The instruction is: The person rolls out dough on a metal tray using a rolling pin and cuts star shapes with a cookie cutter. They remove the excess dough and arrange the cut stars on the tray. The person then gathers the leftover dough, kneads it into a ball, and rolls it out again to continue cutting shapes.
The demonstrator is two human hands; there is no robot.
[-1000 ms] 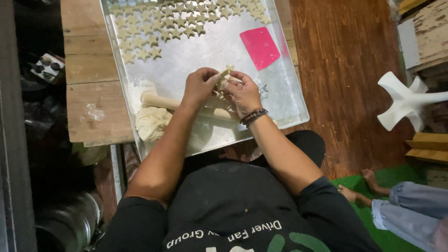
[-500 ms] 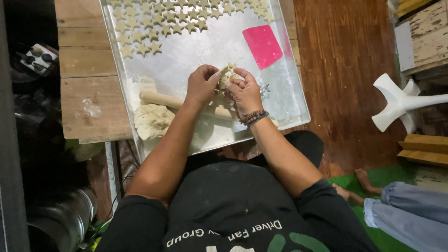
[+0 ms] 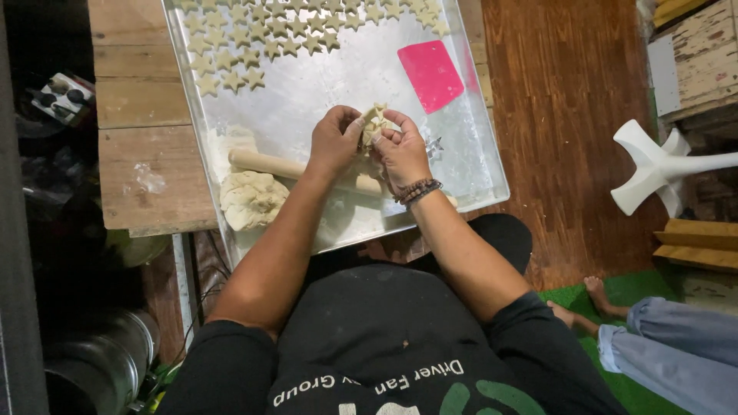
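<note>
Over the middle of the metal tray point(image 3: 492, 180), both hands meet around a small lump of dough point(image 3: 377, 123). At nine o'clock of the lump, the left hand point(image 3: 334, 142) curls its fingers shut on it; at four o'clock, the right hand point(image 3: 401, 154), with a beaded band at the wrist, grips it from the other side. Under the hands lies a wooden rolling pin point(image 3: 265, 163), and at seven o'clock of them sits a bigger dough mound point(image 3: 252, 198), touching the pin. Rows of star-shaped dough cutouts point(image 3: 269, 38) fill the tray at twelve o'clock. A pink scraper point(image 3: 432, 74) lies at one o'clock, and a small star cutter point(image 3: 435, 147) sits just beside the right hand at three o'clock. Bare feet point(image 3: 592, 296) of another person show at four o'clock on the floor.
</note>
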